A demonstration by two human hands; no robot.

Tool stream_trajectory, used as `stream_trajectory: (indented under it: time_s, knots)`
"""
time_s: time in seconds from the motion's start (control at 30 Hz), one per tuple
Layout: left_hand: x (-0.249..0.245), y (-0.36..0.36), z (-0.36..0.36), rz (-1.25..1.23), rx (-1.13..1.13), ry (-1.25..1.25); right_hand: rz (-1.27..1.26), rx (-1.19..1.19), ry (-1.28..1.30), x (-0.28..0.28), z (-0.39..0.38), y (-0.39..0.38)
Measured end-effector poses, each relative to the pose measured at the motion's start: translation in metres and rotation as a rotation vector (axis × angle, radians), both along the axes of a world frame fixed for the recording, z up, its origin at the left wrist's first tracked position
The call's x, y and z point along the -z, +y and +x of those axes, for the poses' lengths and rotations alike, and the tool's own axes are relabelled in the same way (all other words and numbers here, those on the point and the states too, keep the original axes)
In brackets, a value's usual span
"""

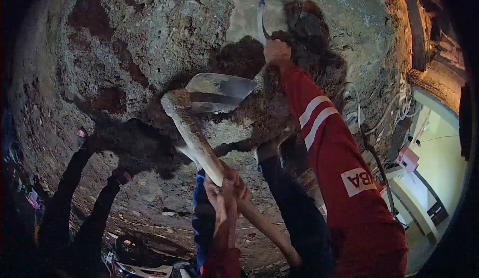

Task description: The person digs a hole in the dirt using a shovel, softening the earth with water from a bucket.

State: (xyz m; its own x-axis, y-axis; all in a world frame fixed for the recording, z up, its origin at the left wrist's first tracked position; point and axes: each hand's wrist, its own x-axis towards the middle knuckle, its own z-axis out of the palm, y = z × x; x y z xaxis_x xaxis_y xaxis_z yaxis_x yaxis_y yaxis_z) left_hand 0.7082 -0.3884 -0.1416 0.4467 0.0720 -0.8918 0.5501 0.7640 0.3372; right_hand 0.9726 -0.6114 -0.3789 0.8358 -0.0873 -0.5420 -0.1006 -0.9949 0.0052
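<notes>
My left hand (219, 193) is closed around the thick wooden handle (202, 150) of a hoe at lower centre; its fingers overlap there, so their exact layout is unclear. At the handle's upper end, the wide metal hoe blade (219, 92) lies over dark, wet-looking material (247, 58). My right hand (277, 52), at the end of a red sleeve with white stripes, is closed on a pale curved strip (261, 26) above and right of the blade. A small blue piece (262, 0) is near the strip's upper end.
Another person's dark-clothed legs (72, 183) stand at the left. Part of a motorcycle (142, 265) shows at the bottom left. Loose cables (358, 103) run over rough ground at right, near a lit room with a pink box (408, 159). Wooden boards (416, 28) are at upper right.
</notes>
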Motion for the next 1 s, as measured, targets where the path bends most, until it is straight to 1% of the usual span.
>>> stream_trajectory:
  time_s: [0.03, 0.07, 0.1, 0.17, 0.2, 0.23, 0.27, 0.3, 0.37, 0.4, 0.43, 0.47, 0.5, 0.53, 0.57, 0.6, 0.67, 0.7, 0.77, 0.83, 0.87, 0.9, 0.93, 0.97, 1.0]
  knots:
    - [0.001, 0.001, -0.004, 0.008, 0.046, -0.021, 0.008, -0.037, 0.05, 0.01, 0.001, -0.005]
    - [-0.006, 0.001, 0.011, -0.048, 0.037, -0.128, 0.023, 0.035, 0.115, 0.012, 0.003, -0.005]
    - [-0.006, 0.002, 0.011, -0.05, 0.037, -0.123, 0.021, 0.036, 0.12, 0.011, -0.001, -0.006]
    - [-0.004, 0.003, 0.013, -0.05, 0.076, -0.085, 0.053, -0.241, 0.063, 0.006, -0.001, -0.01]
    - [-0.003, 0.004, 0.011, -0.047, 0.072, -0.071, 0.041, -0.249, 0.06, -0.004, -0.002, -0.011]
    - [-0.001, 0.005, 0.01, -0.045, 0.067, -0.062, 0.175, -0.029, -0.141, -0.018, -0.009, -0.011]
    - [0.001, 0.006, 0.014, -0.146, -0.051, -0.113, 0.312, 0.19, -0.344, -0.04, -0.015, -0.007]
    - [0.004, 0.006, 0.013, -0.155, -0.058, -0.125, 0.306, 0.179, -0.355, -0.058, -0.02, -0.01]
    - [0.01, 0.009, 0.008, -0.07, -0.043, -0.135, 0.393, 0.359, -0.493, -0.112, -0.025, -0.008]
    - [0.015, 0.01, 0.007, -0.005, 0.002, -0.184, 0.393, 0.348, -0.506, -0.114, -0.033, -0.015]
    - [0.022, 0.013, 0.005, -0.007, -0.006, -0.196, 0.479, 0.393, -0.494, -0.103, -0.045, -0.029]
    - [0.03, 0.016, 0.002, -0.145, -0.089, -0.227, 0.564, 0.438, -0.478, -0.101, -0.054, -0.036]
    - [0.028, 0.017, 0.005, -0.281, -0.172, -0.254, 0.564, 0.431, -0.481, -0.119, -0.06, -0.027]
    - [0.025, 0.015, 0.008, -0.162, -0.115, -0.255, 0.712, 0.54, -0.492, -0.137, -0.066, -0.017]
    - [0.023, 0.014, 0.009, -0.159, -0.119, -0.256, 0.862, 0.652, -0.497, -0.152, -0.07, -0.007]
    - [0.022, 0.014, 0.009, -0.15, -0.133, -0.211, 0.869, 0.65, -0.495, -0.157, -0.071, -0.003]
    - [0.02, 0.016, 0.012, -0.137, -0.145, -0.163, 1.023, 0.767, -0.602, -0.164, -0.073, 0.003]
    - [0.018, 0.018, 0.014, -0.105, -0.119, -0.117, 1.025, 0.771, -0.599, -0.172, -0.072, 0.009]
    - [0.018, 0.018, 0.012, -0.077, -0.085, -0.067, 1.128, 0.978, -0.569, -0.185, -0.071, 0.017]
    - [0.027, 0.016, 0.006, -0.128, -0.177, -0.168, 1.117, 0.986, -0.547, -0.189, -0.068, 0.013]
    - [0.033, 0.015, 0.002, -0.133, -0.175, -0.172, 1.105, 0.99, -0.52, -0.19, -0.067, 0.01]
    - [0.041, 0.015, -0.004, -0.202, -0.201, -0.221, 1.103, 0.987, -0.529, -0.192, -0.066, 0.007]
    - [0.05, 0.014, -0.011, -0.276, -0.223, -0.268, 1.092, 0.932, -0.553, -0.194, -0.067, 0.003]
    - [0.063, 0.016, -0.022, -0.292, -0.214, -0.274, 1.076, 0.876, -0.583, -0.197, -0.067, -0.003]
    - [0.077, 0.019, -0.035, -0.414, -0.241, -0.319, 1.063, 0.875, -0.602, -0.193, -0.068, -0.011]
